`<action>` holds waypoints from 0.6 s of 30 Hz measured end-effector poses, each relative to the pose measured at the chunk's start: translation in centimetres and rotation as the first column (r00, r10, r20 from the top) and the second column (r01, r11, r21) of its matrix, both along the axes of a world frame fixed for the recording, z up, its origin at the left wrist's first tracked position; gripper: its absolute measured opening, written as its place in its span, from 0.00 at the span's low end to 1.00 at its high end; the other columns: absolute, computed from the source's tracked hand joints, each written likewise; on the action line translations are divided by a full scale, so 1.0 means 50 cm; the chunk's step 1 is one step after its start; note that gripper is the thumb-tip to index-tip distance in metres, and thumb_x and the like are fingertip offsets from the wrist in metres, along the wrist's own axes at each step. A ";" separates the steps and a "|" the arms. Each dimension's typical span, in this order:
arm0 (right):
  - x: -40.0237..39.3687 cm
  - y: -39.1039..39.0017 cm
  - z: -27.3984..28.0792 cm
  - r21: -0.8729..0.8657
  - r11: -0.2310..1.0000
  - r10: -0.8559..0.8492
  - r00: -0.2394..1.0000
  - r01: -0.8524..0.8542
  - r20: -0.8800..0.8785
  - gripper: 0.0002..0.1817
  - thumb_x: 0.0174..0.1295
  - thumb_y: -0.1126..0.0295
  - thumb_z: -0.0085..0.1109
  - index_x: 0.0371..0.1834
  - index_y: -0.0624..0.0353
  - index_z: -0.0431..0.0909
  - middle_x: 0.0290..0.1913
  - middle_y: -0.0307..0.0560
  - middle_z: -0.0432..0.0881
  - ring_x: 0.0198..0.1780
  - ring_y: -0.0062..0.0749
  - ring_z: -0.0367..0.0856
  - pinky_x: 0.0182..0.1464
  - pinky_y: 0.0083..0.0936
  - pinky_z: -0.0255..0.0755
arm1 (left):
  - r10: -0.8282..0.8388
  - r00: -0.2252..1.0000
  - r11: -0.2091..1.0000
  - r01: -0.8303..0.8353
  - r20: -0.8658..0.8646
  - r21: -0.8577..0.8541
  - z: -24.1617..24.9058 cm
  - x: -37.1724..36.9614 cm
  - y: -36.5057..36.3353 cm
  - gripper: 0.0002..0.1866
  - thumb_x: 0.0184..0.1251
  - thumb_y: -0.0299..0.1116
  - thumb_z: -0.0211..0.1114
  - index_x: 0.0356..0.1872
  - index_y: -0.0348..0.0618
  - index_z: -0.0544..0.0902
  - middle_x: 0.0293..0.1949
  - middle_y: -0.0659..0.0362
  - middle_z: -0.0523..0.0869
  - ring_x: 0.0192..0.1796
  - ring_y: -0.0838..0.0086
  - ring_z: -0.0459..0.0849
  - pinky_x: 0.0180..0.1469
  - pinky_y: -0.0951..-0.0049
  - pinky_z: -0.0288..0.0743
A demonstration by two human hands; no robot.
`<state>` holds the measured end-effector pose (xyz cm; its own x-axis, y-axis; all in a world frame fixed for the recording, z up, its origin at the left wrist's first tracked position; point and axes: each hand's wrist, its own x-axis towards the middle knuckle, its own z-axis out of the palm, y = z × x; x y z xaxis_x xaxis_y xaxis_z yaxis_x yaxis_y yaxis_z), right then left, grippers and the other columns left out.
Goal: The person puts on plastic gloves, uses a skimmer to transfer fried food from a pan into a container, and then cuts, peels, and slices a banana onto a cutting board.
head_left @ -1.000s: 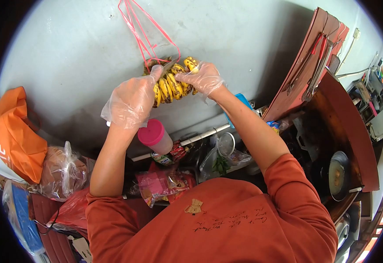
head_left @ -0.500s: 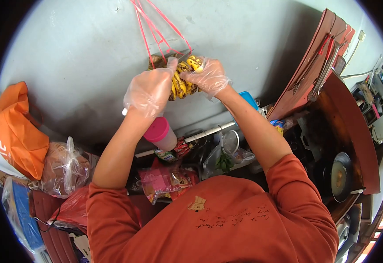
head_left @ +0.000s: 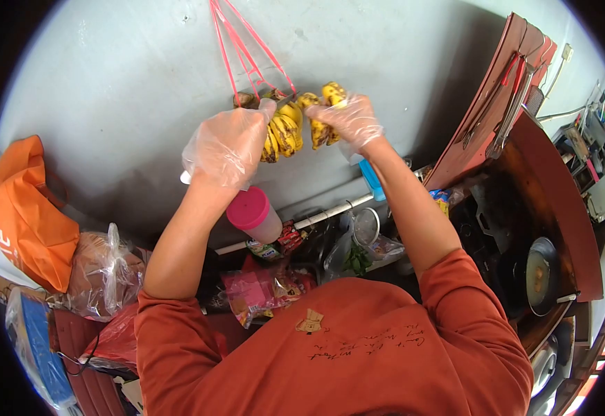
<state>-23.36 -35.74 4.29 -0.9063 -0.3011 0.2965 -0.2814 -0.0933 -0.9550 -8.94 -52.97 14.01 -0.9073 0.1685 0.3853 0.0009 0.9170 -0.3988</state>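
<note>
A bunch of yellow, brown-spotted bananas (head_left: 285, 132) hangs against the wall from pink strings (head_left: 235, 41). My left hand (head_left: 226, 147), in a clear plastic glove, is closed at the left side of the bunch. It grips a knife (head_left: 185, 178); the white handle end shows below the palm, and a bit of grey blade shows by the banana stems. Just right of the bunch, my gloved right hand (head_left: 349, 119) is closed around a few bananas (head_left: 320, 133), apart from the hanging ones.
Below the hands stands a tub with a pink lid (head_left: 248, 208), near a white rail (head_left: 334, 211). An orange bag (head_left: 32, 215) is at left. Tongs (head_left: 514, 104) hang on a red board at right, above a pan (head_left: 539, 277) on the stove.
My right hand has moved right with a few bananas, and a gap now separates them from the hanging bunch. My left hand has shifted slightly left and down.
</note>
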 end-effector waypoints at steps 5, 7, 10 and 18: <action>0.025 0.071 -0.044 -0.437 0.881 0.340 0.886 -0.183 0.314 0.28 0.56 0.60 0.80 0.51 0.72 0.82 0.40 0.51 0.89 0.40 0.35 0.88 0.42 0.36 0.84 | 0.041 0.995 0.989 -0.028 -0.087 0.146 0.034 0.047 0.031 0.19 0.76 0.31 0.57 0.65 0.52 0.83 0.35 0.45 0.89 0.37 0.47 0.89 0.39 0.50 0.81; 0.031 0.107 -0.108 -0.512 0.822 0.453 0.832 -0.251 0.320 0.29 0.62 0.59 0.76 0.60 0.68 0.78 0.47 0.53 0.88 0.47 0.41 0.88 0.51 0.40 0.84 | 0.046 0.991 0.970 -0.013 -0.128 0.243 0.017 0.051 0.053 0.18 0.76 0.32 0.58 0.62 0.49 0.84 0.37 0.45 0.90 0.38 0.48 0.90 0.40 0.50 0.81; 0.096 0.168 -0.201 -0.847 0.503 0.664 0.704 -0.170 0.254 0.26 0.69 0.60 0.70 0.66 0.59 0.76 0.56 0.49 0.84 0.57 0.40 0.84 0.63 0.38 0.79 | -0.261 0.878 0.545 0.478 -0.402 0.690 -0.091 -0.006 0.103 0.25 0.66 0.36 0.73 0.64 0.46 0.83 0.36 0.45 0.90 0.37 0.49 0.90 0.40 0.55 0.80; 0.307 0.334 -0.507 -0.776 0.464 0.462 0.632 0.427 0.623 0.17 0.67 0.64 0.71 0.57 0.54 0.83 0.51 0.43 0.88 0.54 0.38 0.86 0.62 0.44 0.79 | -0.682 0.731 -0.261 -0.225 -0.015 0.939 -0.478 -0.037 0.361 0.14 0.66 0.30 0.77 0.46 0.31 0.86 0.34 0.62 0.91 0.34 0.86 0.83 0.36 0.80 0.77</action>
<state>-8.00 -19.02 -21.06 -0.8928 -0.3341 -0.3022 0.4008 -0.8953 -0.1945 -10.81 -34.91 -9.88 -0.9493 0.3119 0.0388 0.0516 0.0326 0.9981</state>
